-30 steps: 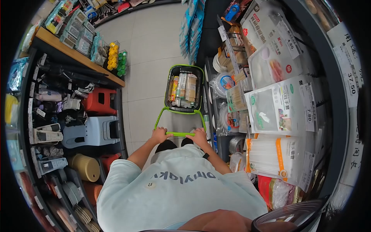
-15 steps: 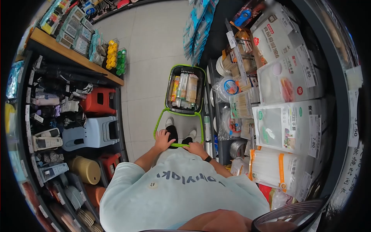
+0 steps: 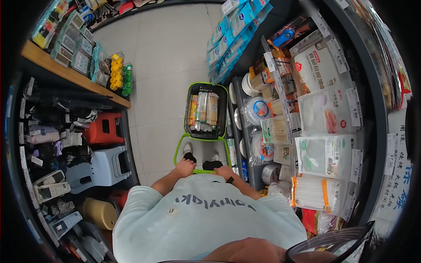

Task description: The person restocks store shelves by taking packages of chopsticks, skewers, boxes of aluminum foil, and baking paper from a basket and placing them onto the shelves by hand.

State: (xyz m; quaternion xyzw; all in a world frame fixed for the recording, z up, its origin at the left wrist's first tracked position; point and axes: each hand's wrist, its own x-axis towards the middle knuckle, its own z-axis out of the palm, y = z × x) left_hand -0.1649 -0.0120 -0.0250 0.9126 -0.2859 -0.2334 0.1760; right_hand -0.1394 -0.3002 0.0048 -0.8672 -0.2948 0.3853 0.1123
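A black shopping basket with a green rim (image 3: 189, 128) stands or rolls on the floor in front of my feet, its green pull handle (image 3: 177, 151) reaching back to my waist. My left hand (image 3: 185, 167) is closed around the handle's left corner. The handle's near bar is gripped by my right hand (image 3: 224, 172), at its right end, with the fingers partly hidden. Inside the basket lie several long boxes, among them a yellow and red box (image 3: 193, 109) and a white box (image 3: 202, 107).
Shelves line both sides of the aisle. On the left are a red stool (image 3: 103, 128), a blue-grey stool (image 3: 98, 168) and a beige bin (image 3: 101, 213). Disposable glove packs (image 3: 329, 157) and straws (image 3: 315, 193) fill the right side. Blue packets (image 3: 237, 37) hang ahead over the tiled floor (image 3: 166, 52).
The shelves have slid backward in view, as I have moved forward with the basket. My left hand's fingers, more spread before, are now curled around the handle. My feet have changed position.
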